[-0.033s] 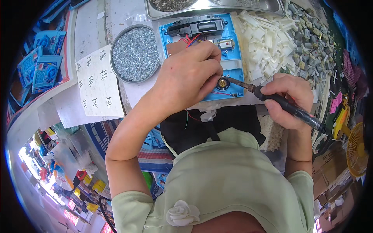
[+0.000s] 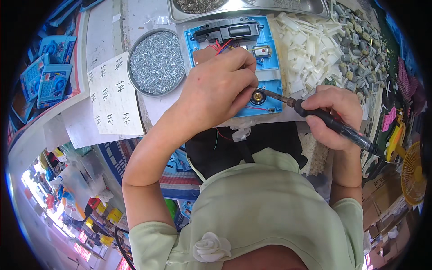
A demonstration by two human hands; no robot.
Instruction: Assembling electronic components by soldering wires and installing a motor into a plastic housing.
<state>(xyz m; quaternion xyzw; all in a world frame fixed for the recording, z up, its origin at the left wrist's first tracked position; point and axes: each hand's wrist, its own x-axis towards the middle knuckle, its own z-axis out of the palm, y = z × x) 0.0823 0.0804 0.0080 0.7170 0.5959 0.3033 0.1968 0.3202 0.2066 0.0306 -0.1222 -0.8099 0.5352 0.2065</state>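
Note:
A blue plastic toy housing (image 2: pixel 272 96) lies face down with its inside showing. In it are a black battery compartment (image 2: pixel 238 30), a small motor (image 2: pixel 262 51), red and blue wires (image 2: pixel 220 47) and a round speaker (image 2: pixel 258 97). My left hand (image 2: pixel 220 85) rests over the middle of the housing, its fingers pinched together; what they hold is hidden behind them. A black-handled soldering iron (image 2: pixel 335 121) is gripped in my right hand (image 2: pixel 337 114). Its metal tip slants left to beside the speaker, close to my left fingertips.
Left of the housing stands a round tray of small metal screws (image 2: pixel 156 63) beside a handwritten paper sheet (image 2: pixel 112 96). To the right are piles of white plastic pieces (image 2: pixel 306 51) and small motors (image 2: pixel 364 54). A metal tray (image 2: pixel 252 10) sits behind, and a yellow fan (image 2: pixel 413 173) at far right.

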